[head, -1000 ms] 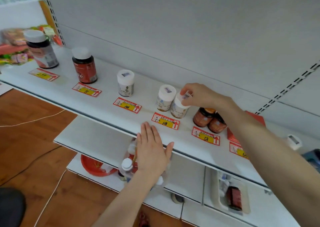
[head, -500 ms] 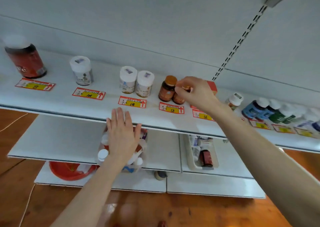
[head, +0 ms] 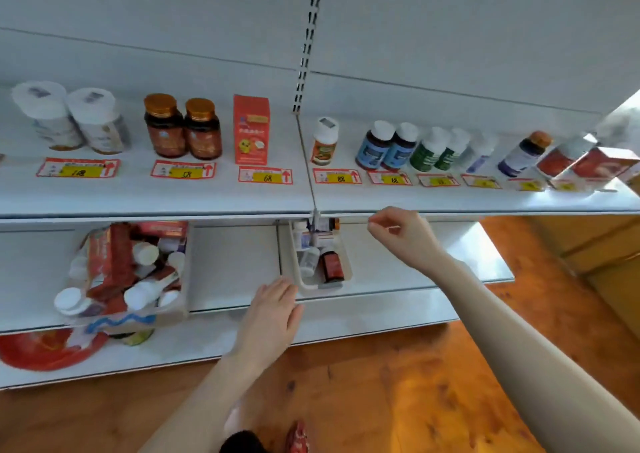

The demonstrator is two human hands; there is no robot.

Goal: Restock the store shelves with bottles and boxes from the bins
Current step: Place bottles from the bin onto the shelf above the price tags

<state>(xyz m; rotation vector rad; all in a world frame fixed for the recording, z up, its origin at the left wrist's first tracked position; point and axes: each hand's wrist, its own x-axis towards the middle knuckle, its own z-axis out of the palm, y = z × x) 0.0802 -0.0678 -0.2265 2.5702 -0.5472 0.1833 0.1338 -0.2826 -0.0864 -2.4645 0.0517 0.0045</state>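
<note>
Two hands (head: 273,309) (head: 403,236) near white bin (head: 320,289)

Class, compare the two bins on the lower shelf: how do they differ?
The large bin is heaped with red boxes and white-capped bottles; the small white bin holds only a few bottles. The large bin is wide, with a blue squiggle on its front; the small white bin is narrow and plain. Both sit on the lower shelf.
</note>
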